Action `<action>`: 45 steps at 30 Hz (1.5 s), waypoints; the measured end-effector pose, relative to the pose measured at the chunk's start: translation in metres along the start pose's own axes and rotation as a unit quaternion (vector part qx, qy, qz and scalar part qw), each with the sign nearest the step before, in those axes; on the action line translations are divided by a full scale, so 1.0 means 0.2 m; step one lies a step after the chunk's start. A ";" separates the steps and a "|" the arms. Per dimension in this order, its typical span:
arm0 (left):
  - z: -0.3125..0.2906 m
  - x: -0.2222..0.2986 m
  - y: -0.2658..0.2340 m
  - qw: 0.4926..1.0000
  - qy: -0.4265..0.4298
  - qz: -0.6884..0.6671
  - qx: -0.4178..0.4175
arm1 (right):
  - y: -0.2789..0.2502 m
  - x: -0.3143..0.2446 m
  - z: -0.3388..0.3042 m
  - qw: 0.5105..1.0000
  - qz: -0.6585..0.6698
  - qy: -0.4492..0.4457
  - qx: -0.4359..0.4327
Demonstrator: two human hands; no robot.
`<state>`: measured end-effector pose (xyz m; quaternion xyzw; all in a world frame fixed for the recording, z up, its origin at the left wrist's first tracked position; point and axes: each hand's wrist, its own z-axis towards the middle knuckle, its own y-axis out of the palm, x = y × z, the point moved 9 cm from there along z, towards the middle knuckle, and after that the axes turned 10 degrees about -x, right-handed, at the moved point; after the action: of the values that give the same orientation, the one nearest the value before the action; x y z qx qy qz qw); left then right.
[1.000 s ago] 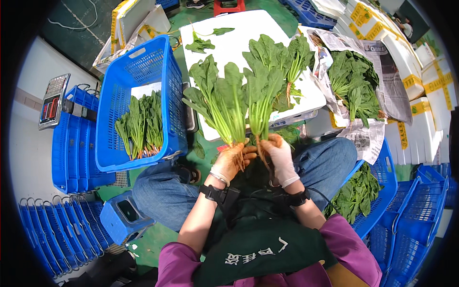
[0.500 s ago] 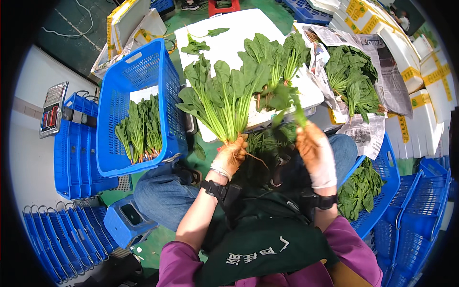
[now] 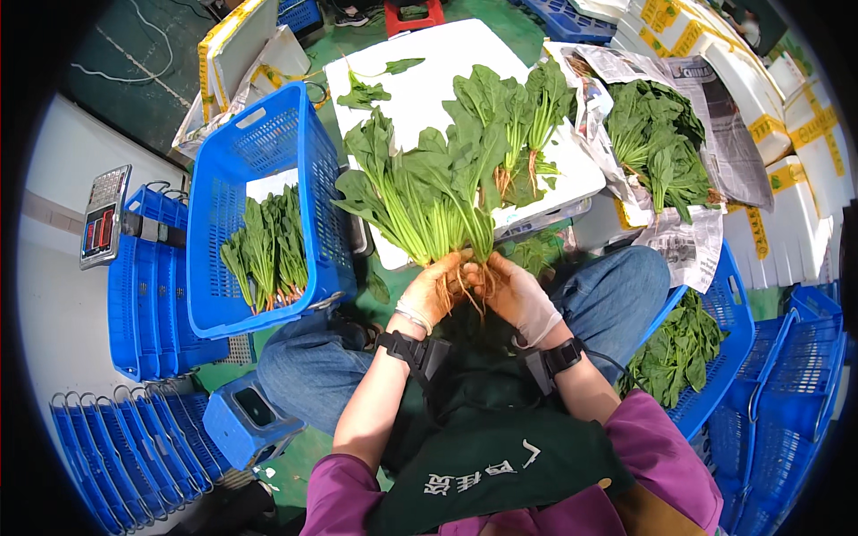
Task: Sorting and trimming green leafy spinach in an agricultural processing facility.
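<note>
Dial: centred on the gripped root ends [image 3: 468,288], twelve at the top of the view.
Weighing scale [image 3: 105,219]: between nine and ten o'clock, farthest left, with a keypad and a red-lit display.
Blue crate stack [image 3: 147,308]: nine o'clock, just below the scale.
Blue stool [image 3: 255,420]: eight o'clock, on the green floor.
Blue basket [image 3: 214,308]: ten o'clock, with sorted spinach [image 3: 266,241] inside, roots toward the near end.
Loose leaves [image 3: 362,91]: eleven o'clock, lying on the white foam board [image 3: 420,54].
Left hand [image 3: 427,293]: fingers curled around the roots of the larger spinach bunch [image 3: 416,210], whose leaves fan out toward eleven.
Right hand [image 3: 518,299]: fingers closed on the roots of the spinach stalks [image 3: 483,230] just beside that bunch; whether its fingertips touch the left's, I cannot tell.
Spare plants [image 3: 514,125]: one o'clock, on the board.
Newspaper [image 3: 728,147]: two o'clock, a spinach heap [image 3: 657,147] lying on it.
Lower basket [image 3: 733,335]: between three and four o'clock, holding loose spinach [image 3: 684,348].
Foam boxes [image 3: 778,237]: between two and three o'clock, white with yellow tape, far right.
</note>
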<state>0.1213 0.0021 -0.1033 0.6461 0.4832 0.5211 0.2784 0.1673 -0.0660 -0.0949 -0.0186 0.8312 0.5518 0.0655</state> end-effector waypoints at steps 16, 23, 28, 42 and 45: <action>0.01 0.02 -0.12 0.995 0.058 0.060 0.050 | 0.02 -0.16 0.00 0.899 -0.355 -0.235 0.099; 0.03 0.00 0.03 0.999 0.029 -0.028 0.036 | 0.20 -0.14 -0.15 0.867 -0.415 -0.275 0.020; 0.03 0.02 -0.09 0.996 0.045 -0.006 0.073 | 0.14 -0.38 -0.22 0.918 -0.062 -0.386 -0.066; 0.00 0.03 -0.06 0.991 0.079 0.046 0.099 | 0.14 -0.17 -0.03 0.907 -0.309 -0.267 0.104; -0.01 0.03 -0.09 0.992 0.062 0.030 0.104 | 0.28 -0.07 -0.13 0.913 -0.353 -0.203 0.021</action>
<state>0.1141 0.0141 -0.1150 0.6518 0.5316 0.5156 0.1634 0.1721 -0.0693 -0.0314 -0.1977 0.7506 0.4670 0.4235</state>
